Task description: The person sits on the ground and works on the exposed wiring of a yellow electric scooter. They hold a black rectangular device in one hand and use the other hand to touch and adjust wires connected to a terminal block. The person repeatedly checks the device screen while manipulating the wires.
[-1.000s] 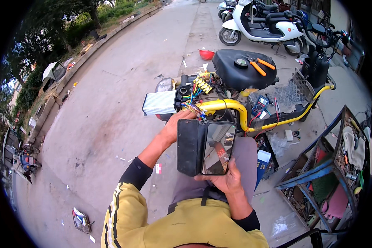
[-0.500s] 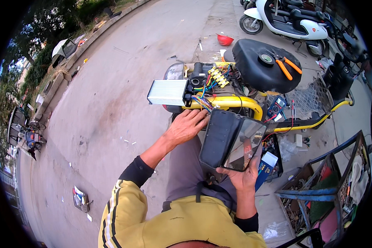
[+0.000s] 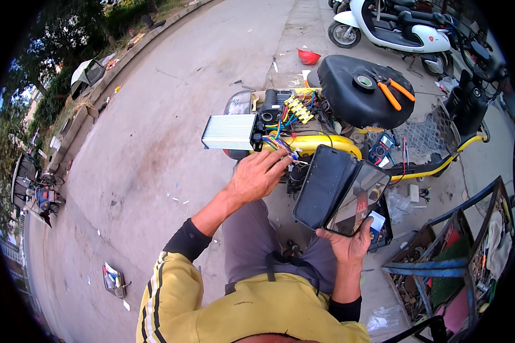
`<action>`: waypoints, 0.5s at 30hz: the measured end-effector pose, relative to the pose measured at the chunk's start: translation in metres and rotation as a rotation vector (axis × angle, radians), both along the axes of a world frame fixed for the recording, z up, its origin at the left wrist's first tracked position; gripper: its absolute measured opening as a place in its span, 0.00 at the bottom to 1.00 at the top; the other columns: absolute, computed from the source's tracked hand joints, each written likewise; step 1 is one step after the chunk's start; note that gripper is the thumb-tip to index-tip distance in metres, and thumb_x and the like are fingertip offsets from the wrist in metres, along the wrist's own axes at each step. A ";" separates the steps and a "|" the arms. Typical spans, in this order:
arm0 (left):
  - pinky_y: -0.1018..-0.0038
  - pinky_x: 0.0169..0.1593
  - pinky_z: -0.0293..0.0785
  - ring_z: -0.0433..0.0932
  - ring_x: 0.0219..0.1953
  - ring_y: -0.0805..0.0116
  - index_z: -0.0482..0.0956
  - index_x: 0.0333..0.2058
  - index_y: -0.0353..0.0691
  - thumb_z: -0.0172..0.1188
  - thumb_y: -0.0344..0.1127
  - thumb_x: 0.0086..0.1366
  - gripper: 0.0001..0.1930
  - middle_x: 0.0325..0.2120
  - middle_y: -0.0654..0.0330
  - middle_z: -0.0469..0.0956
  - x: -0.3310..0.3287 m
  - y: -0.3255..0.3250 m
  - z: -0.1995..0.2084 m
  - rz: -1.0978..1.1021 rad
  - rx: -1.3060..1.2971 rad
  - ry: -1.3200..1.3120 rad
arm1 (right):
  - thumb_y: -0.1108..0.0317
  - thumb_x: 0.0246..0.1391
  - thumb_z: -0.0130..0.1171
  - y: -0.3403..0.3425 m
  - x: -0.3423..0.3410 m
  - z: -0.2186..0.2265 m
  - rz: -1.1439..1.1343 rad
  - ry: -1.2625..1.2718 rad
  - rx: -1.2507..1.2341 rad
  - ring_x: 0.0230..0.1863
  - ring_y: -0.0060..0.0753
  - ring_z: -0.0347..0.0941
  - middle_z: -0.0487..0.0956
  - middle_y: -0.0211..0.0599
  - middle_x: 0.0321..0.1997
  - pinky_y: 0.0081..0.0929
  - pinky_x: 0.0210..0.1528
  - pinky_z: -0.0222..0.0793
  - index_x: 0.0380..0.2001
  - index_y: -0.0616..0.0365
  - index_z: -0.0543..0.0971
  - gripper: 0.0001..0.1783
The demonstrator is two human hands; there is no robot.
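Note:
My left hand (image 3: 260, 175) is closed on a bundle of thin coloured wires (image 3: 295, 155), whose loose ends stick out past the fingertips. The bundle runs from a ribbed silver controller box (image 3: 229, 132) lying at the rear of a stripped yellow scooter frame (image 3: 326, 141). In my right hand (image 3: 349, 244) is a smartphone (image 3: 357, 198) gripped by its lower edge, its dark screen facing up with reflections. Its black flip case (image 3: 324, 186) hangs open to the left, next to the wires. Above the bundle is a yellow terminal strip (image 3: 299, 108) with more wires.
A black scooter seat (image 3: 360, 108) carries orange-handled pliers (image 3: 396, 94) and a tape roll (image 3: 364, 83). A multimeter (image 3: 381, 148) lies on the footboard. Lower right stands a metal rack (image 3: 429, 268) of parts. A red bowl-like object (image 3: 309, 56) and a white scooter (image 3: 392, 31) are farther off.
My left hand has moved slightly up and right, and loose wire ends now show beyond its fingers. My right hand has carried the phone and case to the right, uncovering more of the frame.

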State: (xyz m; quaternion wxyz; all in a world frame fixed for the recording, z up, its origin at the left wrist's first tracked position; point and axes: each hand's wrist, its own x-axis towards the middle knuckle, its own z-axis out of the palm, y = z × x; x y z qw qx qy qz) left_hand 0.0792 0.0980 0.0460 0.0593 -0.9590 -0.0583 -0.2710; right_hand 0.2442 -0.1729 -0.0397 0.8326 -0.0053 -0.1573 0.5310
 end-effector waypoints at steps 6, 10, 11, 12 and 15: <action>0.61 0.46 0.80 0.81 0.46 0.55 0.80 0.56 0.39 0.72 0.29 0.58 0.26 0.55 0.56 0.80 0.004 -0.008 0.017 0.007 -0.087 -0.067 | 0.38 0.77 0.39 -0.008 0.000 0.004 -0.026 0.005 0.030 0.75 0.67 0.66 0.60 0.40 0.83 0.87 0.60 0.71 0.83 0.32 0.45 0.40; 0.61 0.47 0.80 0.81 0.46 0.54 0.81 0.54 0.40 0.73 0.30 0.58 0.23 0.52 0.56 0.81 0.008 -0.008 0.019 0.040 -0.110 -0.086 | 0.38 0.77 0.40 -0.018 0.002 0.006 -0.042 -0.012 0.045 0.74 0.67 0.68 0.61 0.41 0.83 0.87 0.60 0.71 0.84 0.36 0.44 0.41; 0.61 0.47 0.80 0.81 0.46 0.54 0.81 0.54 0.40 0.73 0.30 0.59 0.23 0.51 0.56 0.81 0.009 -0.009 0.020 0.040 -0.120 -0.100 | 0.38 0.77 0.40 -0.019 0.003 0.006 -0.051 -0.010 0.061 0.74 0.67 0.68 0.62 0.41 0.82 0.87 0.60 0.71 0.84 0.36 0.44 0.41; 0.61 0.47 0.80 0.81 0.46 0.53 0.81 0.53 0.40 0.72 0.30 0.59 0.22 0.51 0.56 0.81 0.009 -0.011 0.020 0.041 -0.132 -0.115 | 0.38 0.77 0.41 -0.020 0.004 0.007 -0.059 -0.010 0.076 0.74 0.66 0.69 0.62 0.41 0.82 0.87 0.60 0.71 0.84 0.37 0.44 0.41; 0.61 0.45 0.80 0.82 0.46 0.53 0.82 0.49 0.39 0.72 0.30 0.60 0.18 0.46 0.56 0.82 0.008 -0.020 0.021 0.051 -0.155 -0.137 | 0.38 0.77 0.41 -0.025 0.004 0.010 -0.073 -0.023 0.082 0.73 0.66 0.69 0.63 0.42 0.82 0.88 0.60 0.71 0.84 0.38 0.45 0.42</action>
